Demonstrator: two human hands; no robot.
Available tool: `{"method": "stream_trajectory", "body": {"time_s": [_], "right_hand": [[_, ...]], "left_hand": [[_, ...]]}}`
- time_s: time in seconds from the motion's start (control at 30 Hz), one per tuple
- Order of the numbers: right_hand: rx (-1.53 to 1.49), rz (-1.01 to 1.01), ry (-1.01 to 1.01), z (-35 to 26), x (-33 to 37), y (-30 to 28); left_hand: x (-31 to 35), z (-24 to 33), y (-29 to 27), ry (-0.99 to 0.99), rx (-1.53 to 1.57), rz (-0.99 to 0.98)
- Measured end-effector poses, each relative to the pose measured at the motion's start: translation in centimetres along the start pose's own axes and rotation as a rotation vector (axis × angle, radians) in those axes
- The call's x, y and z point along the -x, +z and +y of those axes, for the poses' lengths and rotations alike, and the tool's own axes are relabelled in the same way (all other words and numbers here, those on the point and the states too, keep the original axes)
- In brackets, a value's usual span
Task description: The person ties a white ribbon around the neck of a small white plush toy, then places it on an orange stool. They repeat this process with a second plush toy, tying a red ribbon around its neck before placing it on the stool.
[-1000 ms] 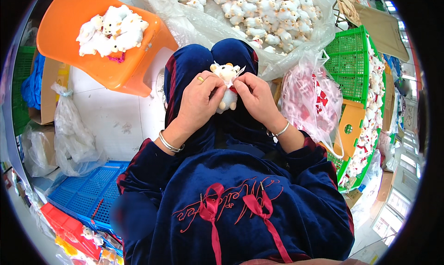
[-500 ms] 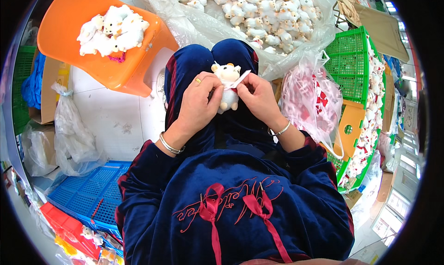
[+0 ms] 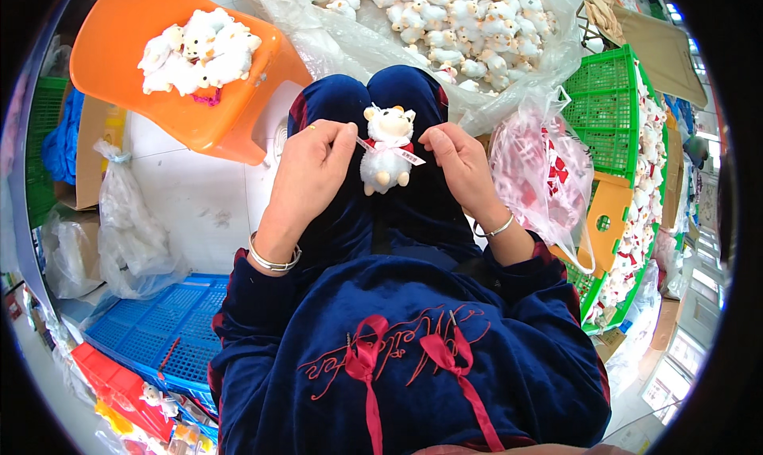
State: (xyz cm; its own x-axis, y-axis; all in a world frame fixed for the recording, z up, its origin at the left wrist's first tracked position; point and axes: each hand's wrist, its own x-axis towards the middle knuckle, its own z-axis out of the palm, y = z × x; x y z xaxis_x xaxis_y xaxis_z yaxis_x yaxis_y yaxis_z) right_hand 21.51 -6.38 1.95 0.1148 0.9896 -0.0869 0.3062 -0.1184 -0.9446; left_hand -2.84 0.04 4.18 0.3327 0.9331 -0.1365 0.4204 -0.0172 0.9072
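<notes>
A small white plush sheep (image 3: 382, 169) with a cream face and feet lies face up on my lap, between my hands. Round its neck is a printed white ribbon (image 3: 408, 156), with a red patch (image 3: 407, 147) of cloth beside it. My left hand (image 3: 315, 167) is closed, thumb and finger pinching the ribbon's left end. The ribbon's other end lies loose across the sheep's chest. Just right of the sheep, my right hand (image 3: 462, 167) is closed in a pinch near the red cloth. What it holds, if anything, is too small to make out.
More plush sheep lie on an orange chair (image 3: 183, 125) at left and in a large plastic sheet (image 3: 350, 46) ahead. At right are a clear bag (image 3: 517, 173) of red and white pieces and a green crate (image 3: 600, 117) beside many toys. A blue crate (image 3: 179, 320) stands lower left.
My hands have drawn apart to either side of the sheep. The ribbon's right end, raised near my right fingers before, now lies across the chest. The sheep's front shows more fully.
</notes>
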Motion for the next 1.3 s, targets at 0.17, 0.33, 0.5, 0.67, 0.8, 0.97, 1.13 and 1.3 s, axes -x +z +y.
{"method": "stream_trajectory", "body": {"time_s": [0.17,0.33,0.5,0.67,0.8,0.97,1.13,1.3], "right_hand": [[0.113,-0.138,0.100,-2.3,0.0,0.5],[-0.048,-0.163,0.177,-1.6,-0.2,1.0],[0.037,-0.166,0.147,-1.9,-0.5,1.0],[-0.015,-0.181,0.259,-2.9,-0.5,1.0],[-0.283,-0.141,0.347,-1.4,-0.2,1.4],[-0.317,-0.143,0.220,-0.2,0.3,1.8],[-0.284,-0.172,0.112,0.3,0.4,1.6],[-0.237,-0.217,0.057,1.4,0.2,1.4]], "left_hand": [[-0.3,0.7,1.0,0.150,-0.067,0.042],[-0.4,0.2,1.5,0.062,0.017,-0.095],[-0.5,-1.0,2.4,-0.105,0.184,-0.216],[-0.3,-1.5,3.5,-0.221,0.403,-0.231],[-0.2,-1.7,3.9,-0.175,0.422,-0.218],[-0.2,-2.0,4.2,-0.151,0.428,-0.170],[-0.2,-2.1,4.3,-0.165,0.455,-0.178],[-0.4,-2.6,4.1,-0.193,0.490,-0.196]]}}
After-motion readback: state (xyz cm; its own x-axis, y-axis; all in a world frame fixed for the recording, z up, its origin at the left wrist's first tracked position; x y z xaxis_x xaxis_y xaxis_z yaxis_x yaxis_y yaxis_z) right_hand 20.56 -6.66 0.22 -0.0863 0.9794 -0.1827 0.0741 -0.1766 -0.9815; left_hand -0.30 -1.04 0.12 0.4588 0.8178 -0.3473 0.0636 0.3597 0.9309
